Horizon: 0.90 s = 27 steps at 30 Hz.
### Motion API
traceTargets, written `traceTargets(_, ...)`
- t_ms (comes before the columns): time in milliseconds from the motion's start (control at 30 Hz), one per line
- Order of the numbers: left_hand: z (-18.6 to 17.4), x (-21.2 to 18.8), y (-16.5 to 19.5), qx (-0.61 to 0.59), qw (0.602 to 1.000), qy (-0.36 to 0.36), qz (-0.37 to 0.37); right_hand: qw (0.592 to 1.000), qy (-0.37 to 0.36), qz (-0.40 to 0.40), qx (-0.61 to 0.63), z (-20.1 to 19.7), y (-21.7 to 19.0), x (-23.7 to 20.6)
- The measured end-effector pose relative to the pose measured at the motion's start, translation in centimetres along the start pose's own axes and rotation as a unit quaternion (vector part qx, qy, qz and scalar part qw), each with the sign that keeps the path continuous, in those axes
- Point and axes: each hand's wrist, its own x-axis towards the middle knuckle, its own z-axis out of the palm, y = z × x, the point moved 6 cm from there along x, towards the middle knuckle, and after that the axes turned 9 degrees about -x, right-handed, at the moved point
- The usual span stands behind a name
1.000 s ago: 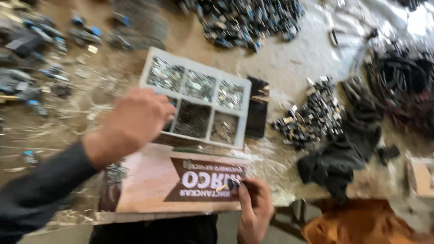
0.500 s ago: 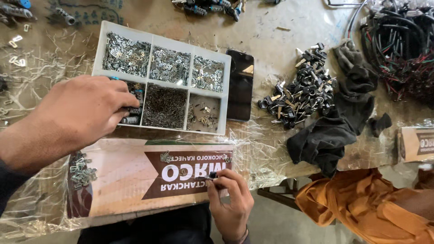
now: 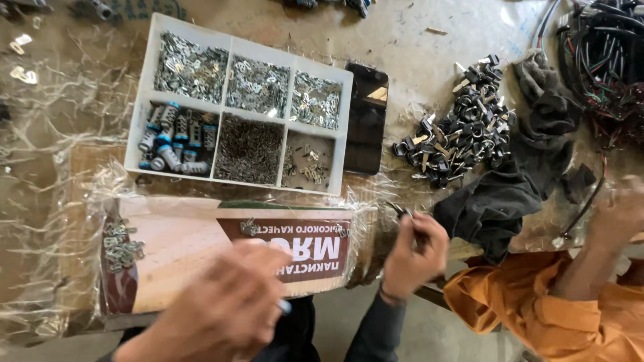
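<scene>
My left hand [image 3: 225,308] is blurred low in the view, over the near edge of a plastic-wrapped cardboard sheet [image 3: 194,245]. Its fingers are closed on a small blue-tipped cylinder [image 3: 286,307]. My right hand [image 3: 414,258] is at the sheet's right end, gripping a thin metal tool [image 3: 402,213] that points up and left. Beyond the sheet lies a white compartment tray [image 3: 137,127]. Its compartments hold small metal parts, and the near left one holds more blue-tipped cylinders [image 3: 173,137].
A black phone [image 3: 366,121] lies against the tray's right side. Right of it are a pile of black-headed keys [image 3: 459,134], a dark cloth [image 3: 503,201] and wire bundles [image 3: 604,60]. Another person in orange [image 3: 537,308] sits at the right, one hand [image 3: 620,208] raised. Loose metal clips [image 3: 122,245] lie on the sheet.
My left hand has drawn back from the tray's near left compartment toward my body, now with a blue-tipped cylinder. My right hand has shifted right along the sheet's edge. The camera has shifted too.
</scene>
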Motion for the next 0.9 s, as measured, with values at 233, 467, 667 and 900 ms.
traceTargets(233, 5.4, -2.4, -1.2, 0.035, 0.995, -0.087, 0.014, 0.988, -0.033, -0.055, -0.139, 1.0, -0.6, 0.5)
traceTargets(467, 3.2, -0.8, -1.8, 0.063, 0.995, -0.073, -0.035, 0.99, 0.023, -0.064, -0.125, -0.4, -1.0, 0.4)
traceTargets(667, 3.4, -1.4, -2.2, 0.056, 0.997, -0.048, -0.034, 0.989, -0.059, -0.129, -0.032, -1.0, -6.5, -4.8)
traceTargets(900, 2.2, -1.4, -2.2, 0.02, 0.999, 0.003, -0.04, 0.981, -0.142, -0.13, -0.007, 1.1, -8.8, -2.6)
